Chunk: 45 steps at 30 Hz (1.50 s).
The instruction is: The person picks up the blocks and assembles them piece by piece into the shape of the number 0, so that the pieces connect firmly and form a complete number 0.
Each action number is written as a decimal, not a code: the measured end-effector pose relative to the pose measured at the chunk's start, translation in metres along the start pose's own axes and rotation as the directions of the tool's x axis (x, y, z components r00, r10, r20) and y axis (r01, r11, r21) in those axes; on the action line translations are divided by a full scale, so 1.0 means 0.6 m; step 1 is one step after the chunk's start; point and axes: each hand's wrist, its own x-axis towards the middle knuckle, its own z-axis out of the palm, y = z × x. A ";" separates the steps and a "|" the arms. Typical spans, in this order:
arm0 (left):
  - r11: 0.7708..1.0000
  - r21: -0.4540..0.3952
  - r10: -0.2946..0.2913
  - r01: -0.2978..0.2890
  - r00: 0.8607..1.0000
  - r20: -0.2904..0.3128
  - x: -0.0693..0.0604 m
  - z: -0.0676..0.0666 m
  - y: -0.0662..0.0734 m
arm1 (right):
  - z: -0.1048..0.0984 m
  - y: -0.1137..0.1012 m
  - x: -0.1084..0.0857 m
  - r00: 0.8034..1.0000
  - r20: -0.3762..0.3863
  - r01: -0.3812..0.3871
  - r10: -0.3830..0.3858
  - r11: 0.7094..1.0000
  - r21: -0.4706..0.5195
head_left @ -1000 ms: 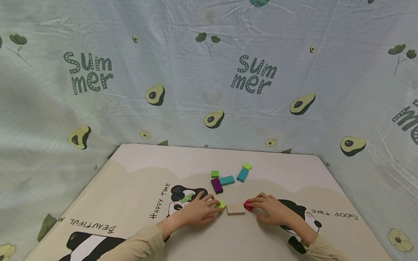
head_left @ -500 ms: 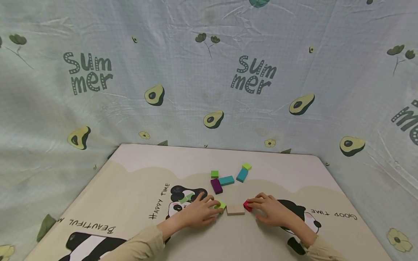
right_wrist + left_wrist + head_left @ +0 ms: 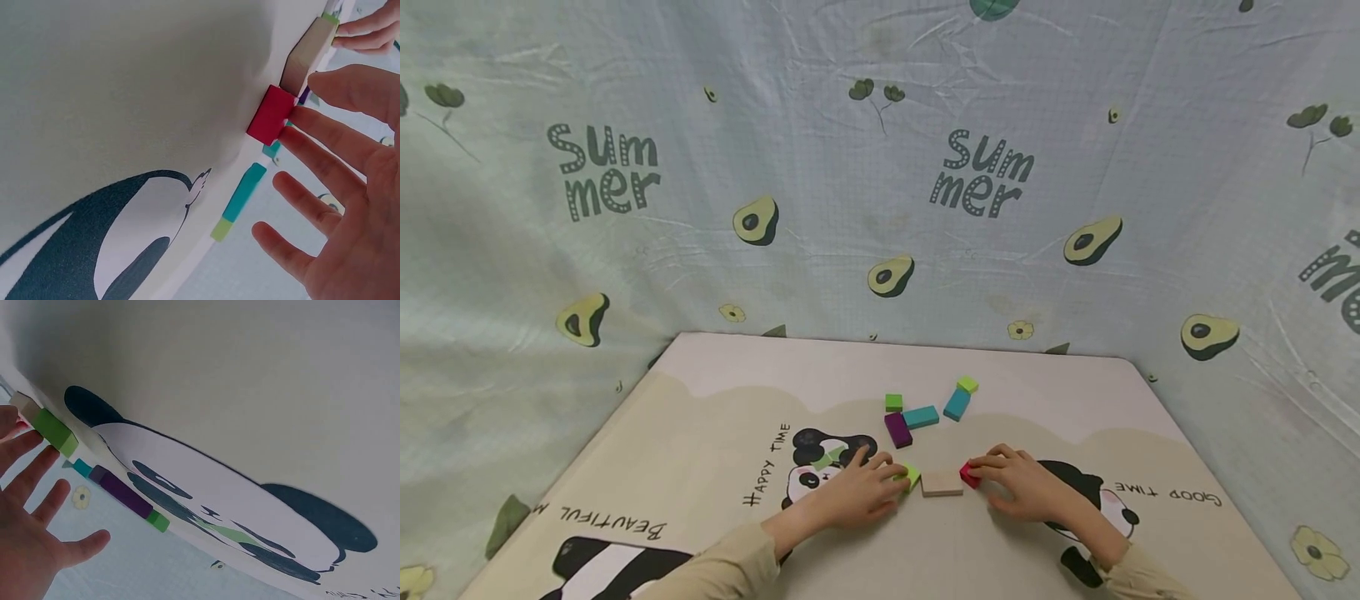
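Observation:
A plain wooden block (image 3: pixel 942 484) lies between the two hands. To its left, the fingertips of the left hand (image 3: pixel 859 493) touch a lime green block (image 3: pixel 912 477), seen also in the left wrist view as a green block (image 3: pixel 56 432) at spread, relaxed fingers. On the other side, the right hand (image 3: pixel 1024 486) touches a red block (image 3: pixel 970 475) with its fingertips. The right wrist view shows the red block (image 3: pixel 272 115) close to the end of the wooden block (image 3: pixel 307 57), with the right hand's fingers extended and apart.
Behind the hands lie a purple block (image 3: pixel 898 430), a green block (image 3: pixel 893 402), a teal block (image 3: pixel 921 417), another teal block (image 3: pixel 957 404) and a lime block (image 3: pixel 967 384). The table (image 3: pixel 760 358) has panda prints, and a patterned cloth (image 3: pixel 820 167) hangs behind it.

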 end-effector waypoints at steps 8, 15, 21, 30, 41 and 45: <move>0.997 0.080 0.004 0.000 0.999 -0.054 0.001 0.001 0.006 | 0.004 0.004 0.001 1.000 -0.015 -0.021 0.021 1.000 0.020; 1.000 0.009 -0.015 0.015 1.000 -0.006 0.004 -0.008 0.007 | 0.003 0.004 0.001 0.999 -0.041 0.001 0.000 1.000 0.023; 1.000 -0.001 -0.011 0.011 1.000 -0.001 0.006 -0.010 0.008 | 0.001 0.006 0.004 0.997 -0.068 0.038 -0.037 0.999 0.009; 0.998 0.063 0.022 -0.020 0.999 -0.028 0.009 -0.010 0.009 | 0.004 0.018 0.019 0.993 -0.116 0.028 -0.024 0.999 0.037; 0.996 0.073 0.060 -0.059 0.998 -0.014 0.013 -0.019 0.010 | 0.014 0.051 0.051 0.966 -0.258 -0.031 0.028 0.999 -0.010; 0.994 0.089 0.068 -0.068 0.998 0.007 0.017 -0.021 0.009 | 0.016 0.065 0.070 0.960 -0.269 -0.094 0.081 0.995 -0.034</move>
